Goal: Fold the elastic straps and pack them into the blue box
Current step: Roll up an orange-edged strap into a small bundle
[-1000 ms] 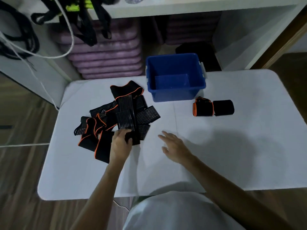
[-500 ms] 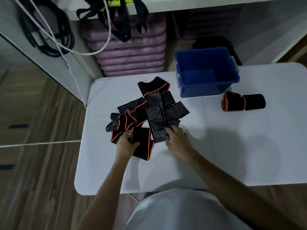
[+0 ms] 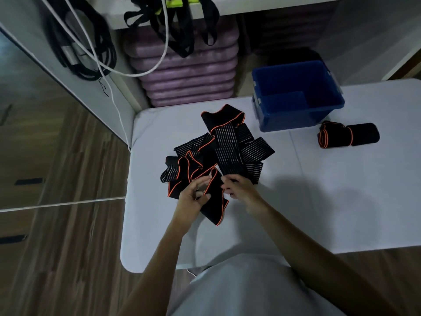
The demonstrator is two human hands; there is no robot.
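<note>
Item: my left hand (image 3: 193, 198). Forearm reaches up from the lower left, wrist bent slightly inward; fingers and thumb curl in a grip on the near end of a black strap (image 3: 213, 201) with orange edging.

Item: my right hand (image 3: 240, 189). Forearm comes in from the lower right, knuckles up; fingertips pinch the same strap at its right edge, just beside my left hand. Both grips closed on cloth.

Item: held strap. Near end lifted a little, folding between the hands; its lower corner lies on the white counter (image 3: 341, 190); its far end runs into the pile.

Item: pile of straps (image 3: 223, 149). Loose, tangled, some striped, some plain black with orange trim; centre-left of the counter, touching the held strap.

Item: blue box (image 3: 296, 96). Far edge of the counter, beyond and right of the pile, apart from it; open top, only blue floor showing inside.

Item: folded straps (image 3: 348, 135). Two rolled bundles lying side by side on the counter, just in front of the box's right corner.

Item: purple mats (image 3: 189, 71). Stacked under a shelf behind the counter.

Item: cables (image 3: 88, 49). Black and white, hanging at upper left.
</note>
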